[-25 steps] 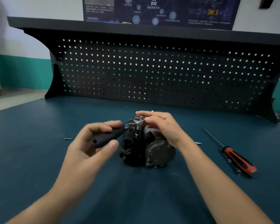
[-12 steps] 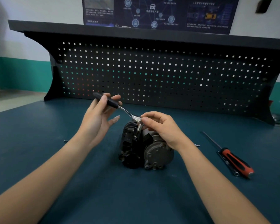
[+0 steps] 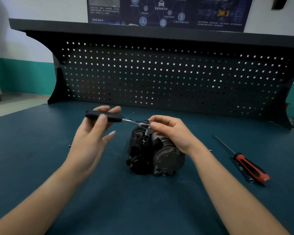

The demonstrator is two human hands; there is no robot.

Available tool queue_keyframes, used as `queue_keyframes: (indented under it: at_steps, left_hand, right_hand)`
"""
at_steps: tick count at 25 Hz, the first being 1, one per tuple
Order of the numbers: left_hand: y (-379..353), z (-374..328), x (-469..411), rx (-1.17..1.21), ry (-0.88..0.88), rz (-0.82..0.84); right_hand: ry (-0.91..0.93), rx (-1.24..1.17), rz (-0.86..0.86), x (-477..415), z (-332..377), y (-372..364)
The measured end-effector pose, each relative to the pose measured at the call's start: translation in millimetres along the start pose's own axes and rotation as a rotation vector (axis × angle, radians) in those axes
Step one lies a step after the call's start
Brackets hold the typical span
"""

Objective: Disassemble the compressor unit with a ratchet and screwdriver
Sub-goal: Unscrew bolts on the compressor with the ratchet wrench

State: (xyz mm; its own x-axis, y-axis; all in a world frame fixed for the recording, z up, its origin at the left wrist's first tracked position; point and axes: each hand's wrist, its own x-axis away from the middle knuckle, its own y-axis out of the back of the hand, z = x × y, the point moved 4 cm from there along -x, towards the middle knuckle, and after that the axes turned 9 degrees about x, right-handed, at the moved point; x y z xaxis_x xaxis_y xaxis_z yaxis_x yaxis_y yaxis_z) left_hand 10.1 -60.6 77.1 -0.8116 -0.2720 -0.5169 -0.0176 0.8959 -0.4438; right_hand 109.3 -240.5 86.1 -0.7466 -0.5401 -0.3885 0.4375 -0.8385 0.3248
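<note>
Dark teal bench mat point(image 3: 41, 167), black pegboard point(image 3: 159, 78) behind it, poster point(image 3: 168, 11) on the wall above. Head cam is the only view.

Compressor unit point(image 3: 168, 160) sits mid-bench between both forearms. The round grey end cap faces the camera and a black housing sits to its left. It looks like dull cast metal.

Ratchet point(image 3: 114, 118) is on a fastener at the top of the unit, with its socket dropping into the gap between housing and cylinder. Left hand point(image 3: 90, 138) pinches the black handle between thumb and fingertips, lower fingers loose. Right hand point(image 3: 171, 131) is curled over the ratchet head, fingertips pinching it, wrist beside the end cap.

Screwdriver point(image 3: 249, 167), red and black handle, lies well to the right.

Risks, my read:
- The light fingertip hold on the handle could slip under torque, so the socket cams off and rounds the bolt.
- Nothing clamps the unit, so a hard pull could roll it.
- A loose screw point(image 3: 69, 146) on the mat to the left is easy to lose.
</note>
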Motion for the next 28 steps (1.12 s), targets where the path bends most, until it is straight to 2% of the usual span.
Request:
queue_keyframes:
  at_steps: [4,6,9,13,14,16,18,20,23,25,28]
  left_hand:
    - [-2.0,15.1,-52.5,0.130,0.203,-0.006]
    - [-6.8,13.7,-54.3,0.179,0.168,0.019]
    - [-11.3,-5.0,-23.5,0.024,-0.056,0.093]
    - [-31.8,-19.3,37.2,-0.538,-0.494,0.364]
    - [-34.4,-17.7,44.2,-0.615,-0.559,0.399]
    - [-30.2,-16.2,40.2,-0.490,-0.512,0.379]
    - [-17.5,-13.7,20.6,-0.266,-0.370,0.231]
    - [-2.8,-1.9,-8.0,-0.068,-0.143,0.063]
    - [5.0,16.9,-43.5,0.140,0.156,-0.021]
    - [5.5,19.0,-50.0,0.165,0.186,-0.039]
    - [0.1,6.0,-31.2,0.029,-0.017,0.008]
  right_hand:
    - [0.004,0.028,-0.027,0.3,-0.8,0.8]
    - [-0.009,0.024,-0.047,0.2,-3.3,2.4]
    - [-0.020,0.001,-0.018,-0.1,-5.1,2.5]
    - [-0.023,0.035,0.065,-0.7,-1.3,-1.8]
    - [-0.018,0.033,0.068,-0.2,-0.7,-1.9]
    - [-0.013,0.019,0.042,0.0,-1.5,-0.2]
    - [-0.013,-0.004,0.010,-0.3,-1.7,2.1]
    - [-0.009,-0.033,-0.006,-0.8,-1.8,3.0]
    - [0.015,0.025,-0.049,-0.8,0.8,1.2]
    - [0.013,0.079,-0.068,-0.4,0.4,-0.9]
    - [-0.009,0.095,-0.045,-0.9,-0.9,-2.0]
